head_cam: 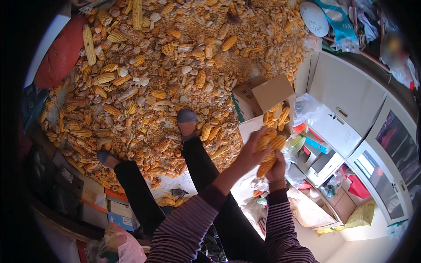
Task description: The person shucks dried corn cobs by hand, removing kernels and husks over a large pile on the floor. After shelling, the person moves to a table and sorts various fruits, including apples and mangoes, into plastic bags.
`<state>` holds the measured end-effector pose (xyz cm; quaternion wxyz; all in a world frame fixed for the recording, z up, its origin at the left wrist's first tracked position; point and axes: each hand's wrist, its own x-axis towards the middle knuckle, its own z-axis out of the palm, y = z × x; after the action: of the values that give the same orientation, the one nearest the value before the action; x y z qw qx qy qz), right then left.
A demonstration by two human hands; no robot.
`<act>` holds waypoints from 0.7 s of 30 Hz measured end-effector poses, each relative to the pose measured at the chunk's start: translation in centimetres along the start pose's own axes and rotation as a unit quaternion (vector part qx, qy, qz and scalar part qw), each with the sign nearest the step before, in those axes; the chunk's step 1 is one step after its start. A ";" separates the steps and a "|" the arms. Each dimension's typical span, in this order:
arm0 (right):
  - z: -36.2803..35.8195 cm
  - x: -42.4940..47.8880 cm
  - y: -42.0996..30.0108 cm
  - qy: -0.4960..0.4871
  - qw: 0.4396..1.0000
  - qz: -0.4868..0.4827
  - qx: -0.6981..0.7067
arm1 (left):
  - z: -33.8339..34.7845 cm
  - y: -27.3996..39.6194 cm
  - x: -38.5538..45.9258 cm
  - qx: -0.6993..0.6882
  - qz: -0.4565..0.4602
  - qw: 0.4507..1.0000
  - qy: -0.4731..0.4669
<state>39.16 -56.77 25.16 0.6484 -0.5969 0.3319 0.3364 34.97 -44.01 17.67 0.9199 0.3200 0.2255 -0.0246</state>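
Observation:
Yellow corn cobs (275, 144) are bunched between my two hands, close to the near edge of an open cardboard box (272, 93). My left hand (250, 154) grips them from the left, its fingers partly covered by the cobs. From the right and below, my right hand (277, 167) closes around the lower part of the bunch, and one cob points down between the hands. More corn cobs (278, 115) lie inside the box. Its far flap stands up, folded outward.
Corn cobs, loose kernels and husk scraps (158, 95) cover the floor around my feet. A white cabinet (345, 85) with doors stands at the right, with plastic bags (306, 107) beside it. A red bag (62, 54) lies at the upper left. Boxes (120, 215) sit at the lower left.

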 end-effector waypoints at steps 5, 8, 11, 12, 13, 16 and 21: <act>-9.9 3.9 -3.8 0.061 0.971 -0.106 -0.203 | 6.7 -7.2 2.0 0.101 -0.014 0.995 -0.021; -12.7 4.7 -3.5 0.262 0.948 -0.118 -0.137 | 5.1 -5.9 -0.6 0.158 -0.004 0.985 -0.063; -12.7 6.0 -1.7 0.297 0.937 -0.115 -0.144 | 0.2 -4.1 -4.1 0.125 0.007 0.992 0.029; -9.7 6.1 -0.7 0.287 0.920 -0.146 -0.223 | -2.2 -4.3 -5.6 0.102 -0.025 0.991 0.086; -6.9 5.7 0.5 0.276 0.896 -0.180 -0.299 | -4.7 -4.7 -7.3 0.077 -0.056 0.986 0.140; -0.6 4.9 5.7 0.136 0.845 -0.256 -0.450 | -12.7 -8.4 -13.2 0.040 -0.151 0.935 0.320; 6.0 5.8 18.5 -0.037 0.853 -0.080 -0.514 | -21.9 -14.9 -23.8 -0.135 -0.180 0.831 0.508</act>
<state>27.19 -49.39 10.57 0.2860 -0.8565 0.0385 0.4278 2.04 -45.08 4.11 0.6888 0.1142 0.7158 0.0070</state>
